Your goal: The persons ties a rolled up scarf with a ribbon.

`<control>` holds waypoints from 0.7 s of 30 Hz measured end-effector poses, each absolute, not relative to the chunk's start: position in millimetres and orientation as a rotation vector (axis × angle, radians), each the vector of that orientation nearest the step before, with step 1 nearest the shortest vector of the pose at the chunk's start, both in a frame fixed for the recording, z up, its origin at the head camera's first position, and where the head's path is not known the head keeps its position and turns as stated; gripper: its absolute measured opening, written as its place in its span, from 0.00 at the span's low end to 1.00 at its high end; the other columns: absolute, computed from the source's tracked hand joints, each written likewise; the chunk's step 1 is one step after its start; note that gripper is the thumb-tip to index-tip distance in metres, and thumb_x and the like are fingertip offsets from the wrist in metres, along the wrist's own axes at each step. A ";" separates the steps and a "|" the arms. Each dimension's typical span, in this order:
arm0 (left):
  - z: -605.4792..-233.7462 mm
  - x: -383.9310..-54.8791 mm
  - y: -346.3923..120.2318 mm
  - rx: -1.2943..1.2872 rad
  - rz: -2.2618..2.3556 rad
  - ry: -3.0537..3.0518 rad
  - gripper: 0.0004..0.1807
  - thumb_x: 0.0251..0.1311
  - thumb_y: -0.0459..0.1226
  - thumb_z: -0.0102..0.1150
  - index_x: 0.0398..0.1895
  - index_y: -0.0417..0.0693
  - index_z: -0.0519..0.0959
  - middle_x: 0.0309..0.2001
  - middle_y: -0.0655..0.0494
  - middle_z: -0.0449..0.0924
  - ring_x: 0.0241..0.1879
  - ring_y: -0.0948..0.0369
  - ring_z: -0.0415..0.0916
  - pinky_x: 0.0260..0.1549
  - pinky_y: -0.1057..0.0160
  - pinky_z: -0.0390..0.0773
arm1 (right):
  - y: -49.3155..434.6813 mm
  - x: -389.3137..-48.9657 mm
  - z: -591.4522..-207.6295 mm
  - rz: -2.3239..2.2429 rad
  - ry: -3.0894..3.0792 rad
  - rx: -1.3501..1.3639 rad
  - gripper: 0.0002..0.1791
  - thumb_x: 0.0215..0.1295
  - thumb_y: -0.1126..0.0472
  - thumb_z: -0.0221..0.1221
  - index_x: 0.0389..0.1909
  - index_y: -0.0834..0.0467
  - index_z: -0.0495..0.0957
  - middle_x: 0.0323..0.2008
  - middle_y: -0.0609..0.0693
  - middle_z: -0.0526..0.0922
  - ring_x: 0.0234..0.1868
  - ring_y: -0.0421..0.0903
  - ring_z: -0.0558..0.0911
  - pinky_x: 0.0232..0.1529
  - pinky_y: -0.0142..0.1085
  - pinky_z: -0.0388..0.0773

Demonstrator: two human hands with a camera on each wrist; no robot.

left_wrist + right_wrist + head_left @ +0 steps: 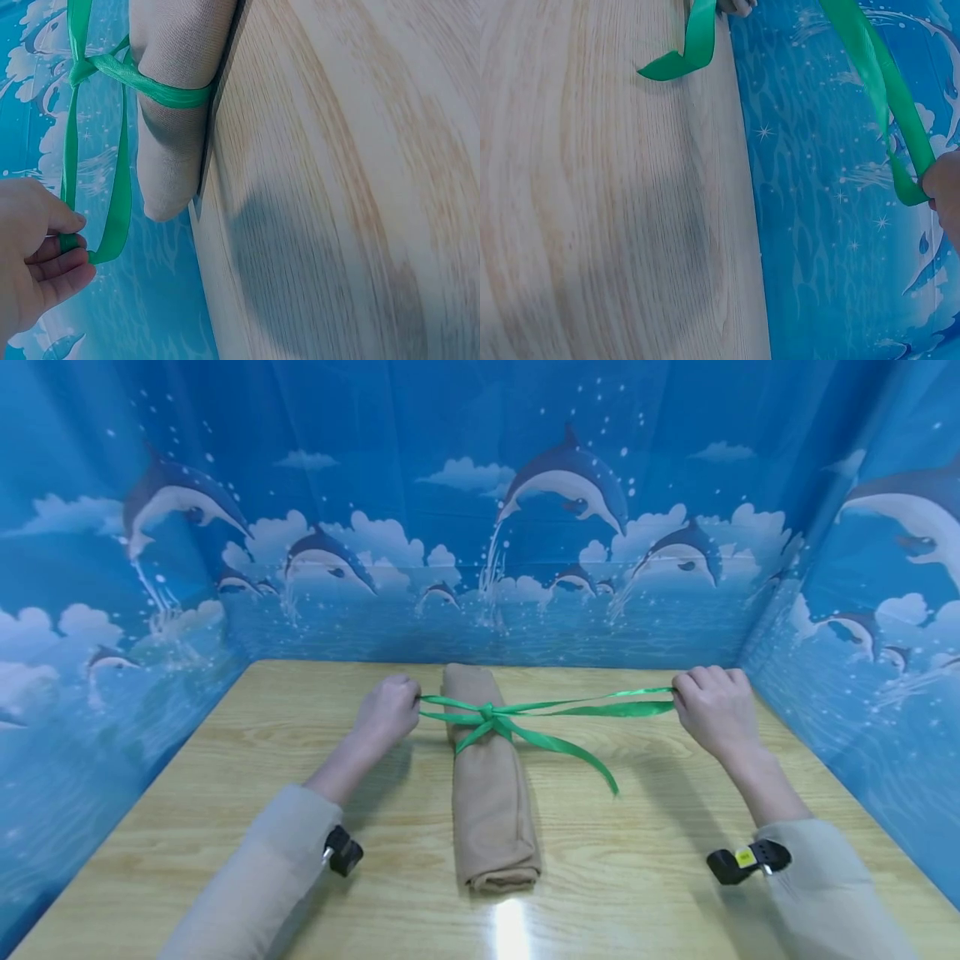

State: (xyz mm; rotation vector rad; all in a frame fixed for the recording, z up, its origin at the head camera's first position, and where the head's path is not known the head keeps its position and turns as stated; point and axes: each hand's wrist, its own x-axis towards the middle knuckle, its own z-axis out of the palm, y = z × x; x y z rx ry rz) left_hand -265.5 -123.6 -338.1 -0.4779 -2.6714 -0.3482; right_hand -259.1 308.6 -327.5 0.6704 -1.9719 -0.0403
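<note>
A rolled brown cloth [491,810] lies lengthwise on the table, with a green ribbon [577,710] tied around its far half. The ribbon's knot [489,717] sits on top of the roll. My left hand [392,706] pinches a short loop of the ribbon on the left; the left wrist view shows thumb and fingers [67,274] closed on the loop's end. Out to the right, my right hand [716,706] grips a longer loop, stretched nearly straight from the knot. One loose ribbon tail [577,750] curves to the right of the roll.
The wooden table [300,760] has blue dolphin-print curtains [420,527] behind it and on both sides. A small black camera is strapped to each sleeve, one on the left wrist [343,850] and one on the right wrist [750,862].
</note>
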 end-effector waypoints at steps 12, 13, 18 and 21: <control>-338.9 -264.9 -124.1 -0.493 -0.340 -2.644 0.05 0.52 0.24 0.55 0.26 0.36 0.80 0.24 0.49 0.74 0.25 0.54 0.73 0.23 0.61 0.76 | 317.7 -259.1 -328.8 -0.071 -1.977 0.660 0.14 0.64 0.66 0.47 0.24 0.66 0.78 0.20 0.60 0.78 0.23 0.60 0.75 0.25 0.49 0.66; -338.8 -264.5 -124.5 -0.498 -0.344 -2.632 0.04 0.51 0.24 0.55 0.25 0.36 0.80 0.24 0.49 0.74 0.25 0.54 0.73 0.23 0.60 0.76 | 317.8 -259.2 -329.0 -0.070 -1.970 0.664 0.14 0.63 0.66 0.47 0.23 0.66 0.78 0.20 0.60 0.78 0.23 0.60 0.75 0.25 0.49 0.66; -338.7 -263.1 -128.2 -0.535 -0.316 -2.576 0.05 0.49 0.22 0.55 0.22 0.36 0.78 0.22 0.50 0.73 0.23 0.54 0.72 0.20 0.60 0.75 | 318.1 -260.6 -330.9 -0.068 -1.936 0.687 0.13 0.61 0.67 0.49 0.21 0.66 0.76 0.20 0.61 0.78 0.23 0.61 0.74 0.24 0.50 0.65; -339.3 -264.0 -132.0 -0.559 -0.247 -2.556 0.06 0.47 0.21 0.54 0.20 0.37 0.77 0.20 0.51 0.72 0.21 0.55 0.70 0.18 0.61 0.74 | 319.2 -261.9 -333.6 -0.062 -1.910 0.700 0.12 0.59 0.67 0.49 0.19 0.66 0.75 0.20 0.61 0.77 0.24 0.62 0.75 0.25 0.51 0.66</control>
